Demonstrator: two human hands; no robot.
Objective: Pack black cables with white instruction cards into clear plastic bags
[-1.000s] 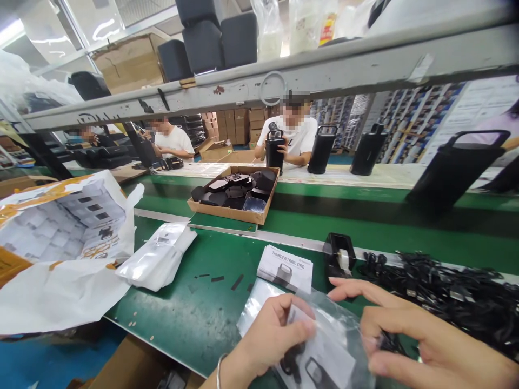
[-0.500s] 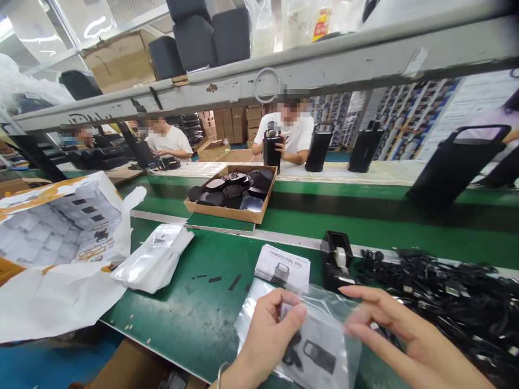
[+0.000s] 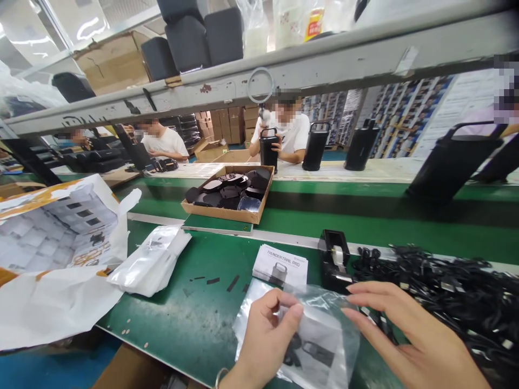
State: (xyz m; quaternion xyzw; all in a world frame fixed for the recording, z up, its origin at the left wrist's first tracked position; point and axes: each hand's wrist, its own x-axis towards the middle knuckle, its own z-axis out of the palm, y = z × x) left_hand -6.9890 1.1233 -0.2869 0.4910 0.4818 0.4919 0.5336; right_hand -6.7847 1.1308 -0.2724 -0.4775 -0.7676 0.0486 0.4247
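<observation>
My left hand [image 3: 270, 337] pinches the upper edge of a clear plastic bag [image 3: 344, 346] between thumb and forefinger. Inside the bag lie a printed leaflet with a picture of a speaker and what looks like a coiled black cable. My right hand [image 3: 405, 329] is open at the bag's right edge, thumb and fingers apart; whether its fingertips touch the film I cannot tell. Beneath the held bag, more clear bags [image 3: 245, 308] lie on the green bench. Just behind them is a stack of printed leaflets [image 3: 279, 265].
A black tape dispenser [image 3: 334, 259] stands beside a heap of black cables [image 3: 441, 292]. Left are a pile of plastic bags [image 3: 152, 259] and an opened white package [image 3: 109, 216]. A carton of black parts [image 3: 259, 213] and black speakers [image 3: 454, 162] stand farther back. A co-worker [image 3: 298, 132] handles a speaker.
My right thumb and fingers have spread a little at the bag's edge. The leaflet's picture inside the bag is now less clear. My left hand keeps its pinch.
</observation>
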